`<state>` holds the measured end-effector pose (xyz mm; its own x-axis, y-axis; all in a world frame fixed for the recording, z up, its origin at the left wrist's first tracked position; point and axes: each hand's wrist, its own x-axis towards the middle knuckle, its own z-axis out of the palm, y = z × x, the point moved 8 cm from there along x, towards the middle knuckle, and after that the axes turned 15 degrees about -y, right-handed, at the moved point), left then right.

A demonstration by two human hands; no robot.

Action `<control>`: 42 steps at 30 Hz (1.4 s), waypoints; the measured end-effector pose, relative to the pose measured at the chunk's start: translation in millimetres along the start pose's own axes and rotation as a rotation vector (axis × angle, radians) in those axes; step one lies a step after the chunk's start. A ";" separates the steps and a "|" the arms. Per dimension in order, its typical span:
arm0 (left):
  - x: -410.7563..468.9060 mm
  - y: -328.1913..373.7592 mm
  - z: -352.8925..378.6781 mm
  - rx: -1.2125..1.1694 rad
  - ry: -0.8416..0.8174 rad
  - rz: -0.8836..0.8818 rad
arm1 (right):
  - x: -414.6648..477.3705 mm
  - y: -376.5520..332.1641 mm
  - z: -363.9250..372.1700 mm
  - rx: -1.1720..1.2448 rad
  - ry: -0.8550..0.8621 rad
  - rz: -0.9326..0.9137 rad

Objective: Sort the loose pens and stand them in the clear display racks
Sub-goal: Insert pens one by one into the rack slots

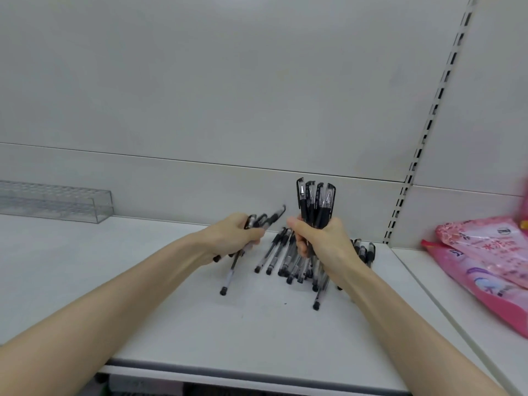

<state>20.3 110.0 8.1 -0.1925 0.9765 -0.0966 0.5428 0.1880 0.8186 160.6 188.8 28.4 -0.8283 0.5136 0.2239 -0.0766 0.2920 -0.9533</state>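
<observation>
My right hand (323, 241) grips an upright bundle of black-capped pens (315, 202), caps pointing up. My left hand (234, 235) holds a few pens (264, 220) tilted to the upper right, with their lower ends sticking out below the hand. Between and below both hands, several loose clear-barrel pens (288, 260) lie in a heap on the white shelf (200, 324). A clear display rack (54, 201) with a grid of holes stands at the back left, apart from both hands, with no pens visible in it.
Pink plastic packets (485, 264) lie on the neighbouring shelf at the right. A slotted upright (420, 155) runs up the back wall between the two shelves. The shelf's front edge (228, 372) is close to me.
</observation>
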 end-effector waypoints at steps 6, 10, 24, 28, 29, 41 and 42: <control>-36.8 41.1 11.1 -0.255 0.037 0.330 | -3.7 -18.5 9.1 0.079 0.019 -0.078; -48.0 52.9 17.6 -0.213 0.061 0.429 | -0.6 -19.3 13.7 0.120 0.057 -0.004; -51.2 30.0 -13.5 -0.363 0.329 0.374 | -2.0 -22.5 31.0 0.184 0.000 -0.071; -52.1 37.3 -9.7 -0.438 0.247 0.431 | -5.5 -29.3 43.9 0.049 -0.098 -0.135; -52.3 39.5 -8.6 -0.462 0.225 0.444 | -6.2 -30.8 46.0 0.029 -0.111 -0.146; -60.0 72.0 8.2 -0.234 0.018 0.496 | -4.9 -32.9 64.7 0.042 -0.287 -0.182; -58.9 71.5 8.4 -0.214 -0.021 0.474 | -3.6 -31.0 64.8 0.025 -0.283 -0.174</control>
<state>77.3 66.8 67.6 0.0510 0.9516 0.3031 0.3867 -0.2987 0.8725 130.0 125.7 44.1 -0.9225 0.2124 0.3224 -0.2414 0.3346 -0.9109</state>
